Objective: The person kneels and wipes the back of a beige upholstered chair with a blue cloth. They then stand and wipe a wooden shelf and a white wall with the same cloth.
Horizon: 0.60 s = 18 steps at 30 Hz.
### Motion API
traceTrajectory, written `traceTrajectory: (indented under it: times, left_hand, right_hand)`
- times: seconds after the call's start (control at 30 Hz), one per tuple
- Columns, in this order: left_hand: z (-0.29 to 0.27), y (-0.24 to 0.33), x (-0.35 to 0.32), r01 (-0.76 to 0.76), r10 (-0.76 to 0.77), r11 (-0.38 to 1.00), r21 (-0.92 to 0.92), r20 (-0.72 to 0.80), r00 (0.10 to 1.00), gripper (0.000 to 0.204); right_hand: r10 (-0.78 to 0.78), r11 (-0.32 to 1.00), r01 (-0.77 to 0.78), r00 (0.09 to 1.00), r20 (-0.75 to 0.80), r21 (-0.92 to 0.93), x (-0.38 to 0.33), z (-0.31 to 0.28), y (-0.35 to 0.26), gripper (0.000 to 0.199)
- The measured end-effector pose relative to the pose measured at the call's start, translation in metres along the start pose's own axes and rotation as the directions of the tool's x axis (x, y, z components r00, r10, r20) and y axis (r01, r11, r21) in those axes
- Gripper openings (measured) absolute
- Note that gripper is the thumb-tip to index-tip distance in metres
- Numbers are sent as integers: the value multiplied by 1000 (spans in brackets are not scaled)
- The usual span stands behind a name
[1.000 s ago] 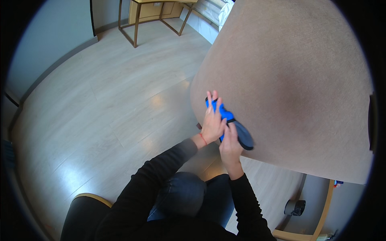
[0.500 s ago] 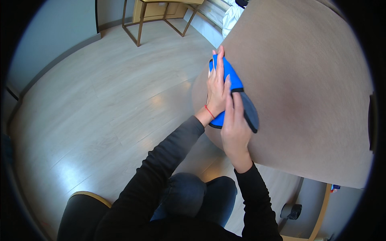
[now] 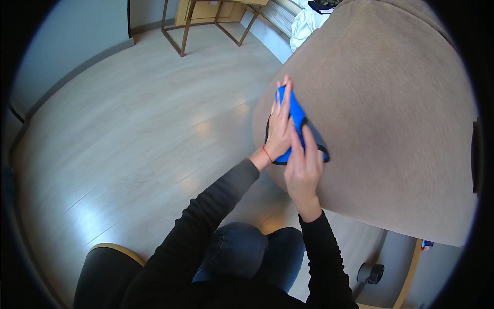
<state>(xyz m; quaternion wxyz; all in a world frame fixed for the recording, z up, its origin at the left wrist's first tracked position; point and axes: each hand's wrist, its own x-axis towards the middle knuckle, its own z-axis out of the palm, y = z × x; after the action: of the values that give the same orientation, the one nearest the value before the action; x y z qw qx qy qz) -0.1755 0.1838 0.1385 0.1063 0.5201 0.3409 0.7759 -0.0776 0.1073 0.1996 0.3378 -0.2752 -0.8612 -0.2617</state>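
A blue fabric piece (image 3: 296, 109) with black edging and a grey-blue side lies over the rounded left edge of a brown upholstered seat (image 3: 381, 129). Its kind I cannot make out. My left hand (image 3: 279, 129), with a red string at the wrist, rests flat along it, fingers stretched out and pointing away from me. Close on the right, my right hand (image 3: 303, 172) has its fingers extended onto the folded part of the fabric, near the black edge. Slight blur softens those fingertips, and the fabric beneath both hands is partly hidden.
Pale wood-look floor (image 3: 128, 139) spreads to the left. A metal-legged table (image 3: 183, 31) stands at the far side, with white cloth (image 3: 306, 28) near it. A dark stool-like seat (image 3: 108, 278) is at lower left, and a small bin (image 3: 370, 273) at lower right.
The fabric's right part has folded inward, so less grey shows. My left hand has slid slightly nearer to me, and the right fingers have shifted over the fold. The view has moved a little.
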Motion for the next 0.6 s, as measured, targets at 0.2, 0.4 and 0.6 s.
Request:
traceTrajectory:
  times: [0.2, 0.4, 0.6]
  left_hand:
    - [3, -23, 6, 76, -76, 996, -39, 2, 997, 66]
    - [7, -86, -103, 413, -417, 909, 60, 99, 904, 69]
    - [3, -79, -168, 473, -477, 878, 78, 244, 844, 74]
  right_hand:
    - [254, 927, -295, 948, 193, 230, -3, 24, -3, 42]
    - [210, 951, -301, 804, 556, 76, -92, 85, 9, 35]
    - [62, 996, -84, 887, 458, 28, -143, 68, 12, 43]
